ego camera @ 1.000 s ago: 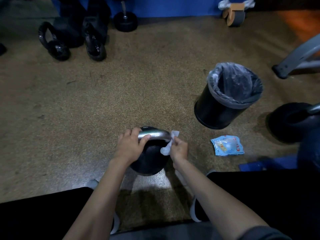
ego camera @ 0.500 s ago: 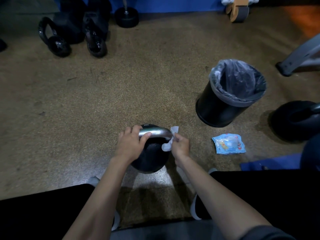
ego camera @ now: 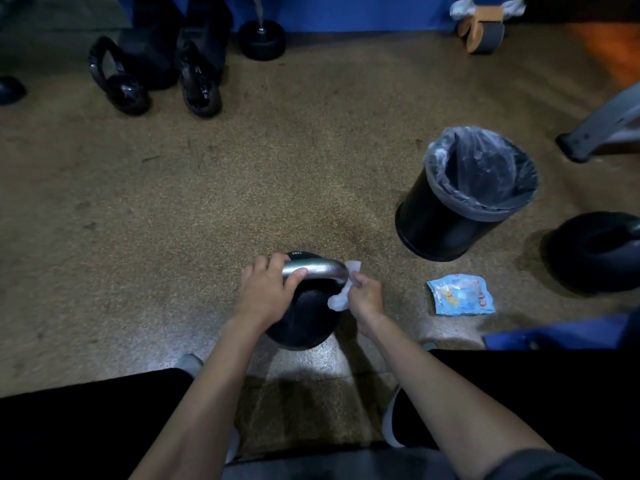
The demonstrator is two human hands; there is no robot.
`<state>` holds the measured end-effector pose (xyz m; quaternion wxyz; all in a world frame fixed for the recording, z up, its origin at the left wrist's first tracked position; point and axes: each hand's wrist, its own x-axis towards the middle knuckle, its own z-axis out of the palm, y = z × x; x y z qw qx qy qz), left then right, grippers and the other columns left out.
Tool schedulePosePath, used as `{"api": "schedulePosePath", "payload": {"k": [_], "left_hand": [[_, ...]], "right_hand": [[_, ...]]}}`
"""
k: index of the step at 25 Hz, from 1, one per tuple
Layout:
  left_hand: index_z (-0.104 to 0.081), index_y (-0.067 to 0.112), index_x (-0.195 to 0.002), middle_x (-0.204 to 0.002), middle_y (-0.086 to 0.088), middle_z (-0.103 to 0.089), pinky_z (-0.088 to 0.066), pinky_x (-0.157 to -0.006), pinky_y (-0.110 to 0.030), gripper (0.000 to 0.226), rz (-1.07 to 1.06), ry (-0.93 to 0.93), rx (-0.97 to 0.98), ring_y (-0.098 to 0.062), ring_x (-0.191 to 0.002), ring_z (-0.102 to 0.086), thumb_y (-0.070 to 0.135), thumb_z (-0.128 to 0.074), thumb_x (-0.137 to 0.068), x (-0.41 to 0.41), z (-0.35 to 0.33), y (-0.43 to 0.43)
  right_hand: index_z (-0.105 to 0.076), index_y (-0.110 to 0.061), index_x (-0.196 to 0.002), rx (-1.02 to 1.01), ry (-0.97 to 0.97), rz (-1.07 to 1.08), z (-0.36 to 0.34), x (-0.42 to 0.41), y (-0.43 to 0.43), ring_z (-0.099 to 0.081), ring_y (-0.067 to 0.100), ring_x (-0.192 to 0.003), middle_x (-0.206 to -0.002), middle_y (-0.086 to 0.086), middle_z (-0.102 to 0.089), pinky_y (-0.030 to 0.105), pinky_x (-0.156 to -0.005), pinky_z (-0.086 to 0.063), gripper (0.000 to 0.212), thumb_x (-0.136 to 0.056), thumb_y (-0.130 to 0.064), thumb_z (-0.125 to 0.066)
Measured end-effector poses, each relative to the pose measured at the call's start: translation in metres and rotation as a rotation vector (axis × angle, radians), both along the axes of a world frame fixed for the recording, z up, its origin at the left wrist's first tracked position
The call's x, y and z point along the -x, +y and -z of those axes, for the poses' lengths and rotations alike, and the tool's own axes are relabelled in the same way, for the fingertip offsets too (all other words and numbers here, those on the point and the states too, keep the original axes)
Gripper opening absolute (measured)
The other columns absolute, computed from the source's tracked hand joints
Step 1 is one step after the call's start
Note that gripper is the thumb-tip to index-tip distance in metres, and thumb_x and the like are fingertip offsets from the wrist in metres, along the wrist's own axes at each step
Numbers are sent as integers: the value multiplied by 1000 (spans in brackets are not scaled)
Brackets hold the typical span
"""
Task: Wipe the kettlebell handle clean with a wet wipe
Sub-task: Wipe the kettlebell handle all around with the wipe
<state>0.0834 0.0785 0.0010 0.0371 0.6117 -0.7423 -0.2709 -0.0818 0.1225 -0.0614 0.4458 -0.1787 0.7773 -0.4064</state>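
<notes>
A black kettlebell [ego camera: 304, 320] with a shiny steel handle [ego camera: 320, 269] stands on the floor between my knees. My left hand [ego camera: 266, 292] grips the left part of the handle, thumb over the bar. My right hand [ego camera: 367, 297] pinches a white wet wipe [ego camera: 341, 299] wrapped around the handle's right leg, just below the bend. One end of the wipe sticks up beside the bend.
A black bin [ego camera: 460, 206] lined with a clear bag stands to the right. A blue wet-wipe packet [ego camera: 460, 294] lies on the floor beside my right hand. Another dark weight [ego camera: 595, 251] sits at far right, and several kettlebells [ego camera: 119, 79] line the back wall.
My right hand with the wipe stays at the handle's right leg with only a slight shift. The left hand keeps its grip. The view has tilted a little.
</notes>
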Motion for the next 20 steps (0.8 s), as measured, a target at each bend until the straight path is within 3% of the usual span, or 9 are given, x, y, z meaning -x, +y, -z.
{"api": "schedulePosePath", "payload": {"k": [2,5,8,11,15,20], "left_hand": [[-46,22,-128,-125,-11,-49,-29,-105,-40,47,0,2,19,-31,-116,-43,52,-39,-93,1,0,0],[-46,21,-128,-126,-11,-49,-29,-105,-40,47,1,-2,20,-32,-116,-43,51,-40,-93,1,-1,1],[-46,21,-128,-126,-12,-48,-29,-104,-40,47,5,2,24,-32,-116,-42,51,-40,-93,1,-2,1],[-46,21,-129,-126,-12,-48,-29,-104,-40,47,-5,0,14,-32,-116,-42,51,-40,-93,1,-3,2],[-46,22,-128,-125,-12,-49,-29,-105,-41,50,10,-9,16,-32,-115,-43,56,-38,-91,0,1,0],[-46,22,-127,-124,-12,-49,-30,-105,-41,47,3,17,17,-33,-114,-44,53,-39,-92,-1,3,0]], "right_hand": [[-61,-7,-118,24,10,20,-4,-1,-1,-58,16,-99,-115,7,-63,26,-89,-46,32,-93,-2,-42],[-59,-8,-122,3,-9,23,-7,-3,4,-53,12,-102,-109,0,-56,19,-85,-39,34,-94,-2,-41],[-63,-12,-116,7,-33,5,-6,2,-5,-60,19,-104,-112,-1,-60,23,-81,-45,36,-90,1,-42],[-59,-12,-123,24,13,5,-4,-4,0,-55,15,-110,-123,2,-57,21,-88,-43,38,-92,0,-42],[-61,-10,-121,-6,-45,18,-6,2,-3,-57,17,-107,-116,1,-59,21,-85,-42,34,-93,-2,-43],[-56,-11,-126,-3,-13,-24,-9,-2,5,-51,13,-108,-122,-1,-55,22,-97,-41,41,-89,4,-48]]}}
